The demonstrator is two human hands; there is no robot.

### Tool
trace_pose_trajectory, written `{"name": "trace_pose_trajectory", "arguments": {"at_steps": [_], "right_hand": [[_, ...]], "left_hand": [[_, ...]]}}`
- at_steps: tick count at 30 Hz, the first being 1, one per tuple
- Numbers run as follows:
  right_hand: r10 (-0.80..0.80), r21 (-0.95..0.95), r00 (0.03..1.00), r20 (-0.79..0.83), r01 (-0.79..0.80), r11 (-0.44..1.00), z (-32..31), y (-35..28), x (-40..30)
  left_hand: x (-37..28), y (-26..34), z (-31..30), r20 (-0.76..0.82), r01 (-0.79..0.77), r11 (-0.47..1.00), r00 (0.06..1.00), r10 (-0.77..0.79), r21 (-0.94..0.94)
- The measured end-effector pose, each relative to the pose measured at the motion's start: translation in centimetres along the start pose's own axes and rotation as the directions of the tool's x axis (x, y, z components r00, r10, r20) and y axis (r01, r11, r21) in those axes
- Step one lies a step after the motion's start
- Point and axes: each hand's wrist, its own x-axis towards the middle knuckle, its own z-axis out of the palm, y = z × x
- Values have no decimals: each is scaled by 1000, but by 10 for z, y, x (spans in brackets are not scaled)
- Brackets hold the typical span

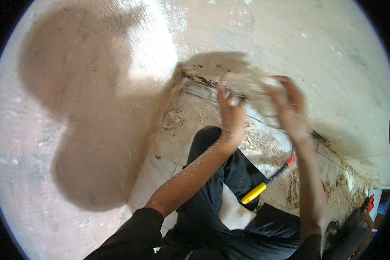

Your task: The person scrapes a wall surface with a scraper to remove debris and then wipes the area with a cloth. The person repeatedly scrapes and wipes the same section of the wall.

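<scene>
Close to the foot of the wall, a beige, rough-looking piece (250,86) spans the gap between my hands. Motion blur hides what it is made of. My left hand (230,113) has its fingers and thumb at the left end of the piece. At the other end, the fingers of my right hand (289,110) curl around it. A hand tool with a yellow grip (254,193), dark shaft and red end lies by my legs, below the right hand. Shredded, wood-like debris (263,143) is scattered over the tiled floor beneath my hands.
Two scuffed, plastered walls (338,84) meet in a corner ahead, with a dark broken gap (201,80) along the base. My bent knee (208,139) is close under the left forearm. Dark items (347,234) lie at lower right.
</scene>
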Motion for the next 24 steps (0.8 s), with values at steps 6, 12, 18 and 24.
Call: {"name": "trace_pose_trajectory", "arguments": {"at_steps": [6,12,18,24], "right_hand": [[-631,-625,665,399,701,344,189,62,85],[-586,-617,400,705,753,-229,244,131,116],[-549,-596,471,690,801,-62,201,160,95],[-385,-715,651,654,698,-35,130,178,63]], "left_hand": [[123,-38,-110,-220,-169,855,973,67,-489],[152,-75,-146,-348,50,982,931,-112,-180],[127,-83,-142,-372,285,958,892,-256,24],[112,-72,-90,-155,444,820,896,-417,361]]}}
